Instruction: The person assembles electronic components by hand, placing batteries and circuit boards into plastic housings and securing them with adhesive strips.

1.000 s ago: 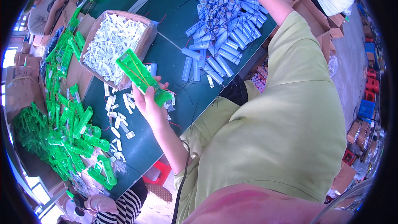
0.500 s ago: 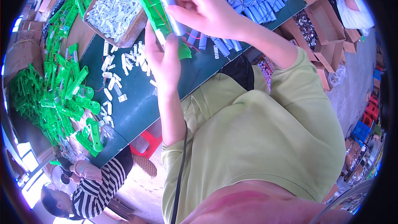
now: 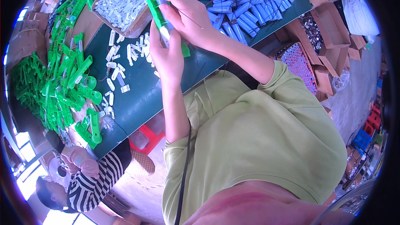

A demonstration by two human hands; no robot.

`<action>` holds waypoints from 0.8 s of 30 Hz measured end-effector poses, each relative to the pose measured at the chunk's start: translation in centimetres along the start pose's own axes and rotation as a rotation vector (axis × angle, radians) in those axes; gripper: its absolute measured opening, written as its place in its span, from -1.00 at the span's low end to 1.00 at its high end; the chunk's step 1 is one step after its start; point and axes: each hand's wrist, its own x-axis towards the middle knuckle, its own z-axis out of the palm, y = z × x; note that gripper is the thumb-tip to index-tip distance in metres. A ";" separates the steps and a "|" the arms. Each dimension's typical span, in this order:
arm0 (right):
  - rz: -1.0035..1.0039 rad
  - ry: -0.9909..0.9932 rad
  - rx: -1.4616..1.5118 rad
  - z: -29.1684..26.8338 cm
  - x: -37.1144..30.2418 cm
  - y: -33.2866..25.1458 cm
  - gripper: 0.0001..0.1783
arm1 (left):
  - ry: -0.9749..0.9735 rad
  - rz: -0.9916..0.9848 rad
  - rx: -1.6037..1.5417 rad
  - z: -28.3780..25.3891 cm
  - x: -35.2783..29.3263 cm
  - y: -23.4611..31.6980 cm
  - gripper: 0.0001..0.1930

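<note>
My left hand is closed round the lower part of a narrow green plastic housing, held tilted above the table. My right hand is closed over the housing's open side, its fingers on a blue cylindrical battery that lies against or in the housing. Most of the battery is hidden by the fingers. A pale, shiny piece shows by my left thumb; I cannot tell whether it is the battery's end. Another green plastic piece lies just beside my left hand.
Small white plastic parts fill a cardboard box, and several lie loose on the dark green table. Blue batteries with black wires are heaped at the far right. Green housings pile up at left, near a person in stripes.
My right hand has come down and left, bringing the battery against the housing, so less of it shows. The red wires seen across the housing are now hidden.
</note>
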 end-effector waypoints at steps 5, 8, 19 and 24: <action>0.193 -0.071 0.055 2.7 0.3 -0.7 -0.47 | 0.051 -0.080 -0.241 -2.2 0.7 -1.5 -0.58; 0.060 -0.397 0.116 0.8 2.4 -1.8 -0.40 | 0.132 -0.139 -0.348 -5.1 0.6 -1.3 -0.63; -0.301 -0.868 -0.492 3.0 12.8 12.5 -0.86 | 0.226 -0.215 -0.440 -9.6 1.2 -2.3 -0.59; -0.376 -0.859 -0.509 3.9 13.1 12.5 -0.82 | 0.242 -0.226 -0.428 -9.8 1.4 -2.9 -0.56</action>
